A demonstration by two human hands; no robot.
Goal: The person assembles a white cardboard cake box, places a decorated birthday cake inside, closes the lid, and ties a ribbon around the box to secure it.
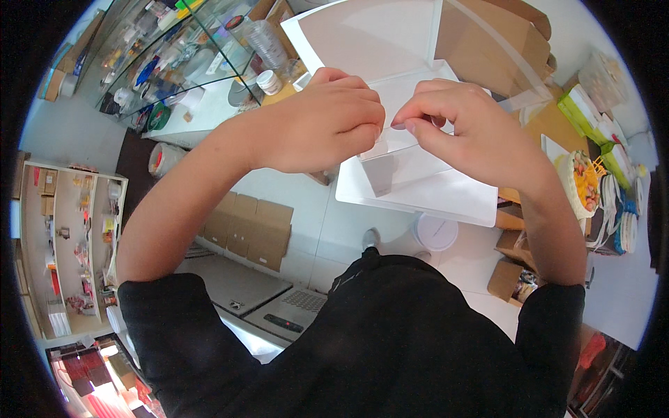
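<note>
My left hand (334, 123) is curled, its thumb pressed to the fingers at the edge of a clear plastic sheet (377, 148). Facing it, my right hand (460, 120) pinches the thin edge of the same sheet between thumb and forefinger. Only a small gap separates the two hands. Below them lies a white board (449, 196) with rounded corners, and a translucent upright panel (377, 175) stands over it. Behind the hands rises a white box panel (366, 39). The hands hide part of the sheet, so its full shape cannot be made out.
A fruit-topped cake (583, 183) stands at the right. Glass shelving (177, 62) with tubs and packets fills the upper left, near a white jar (268, 82). Flattened cardboard (251, 227) and a white round tub (436, 231) are on the floor. A grey metal appliance (245, 287) sits lower left.
</note>
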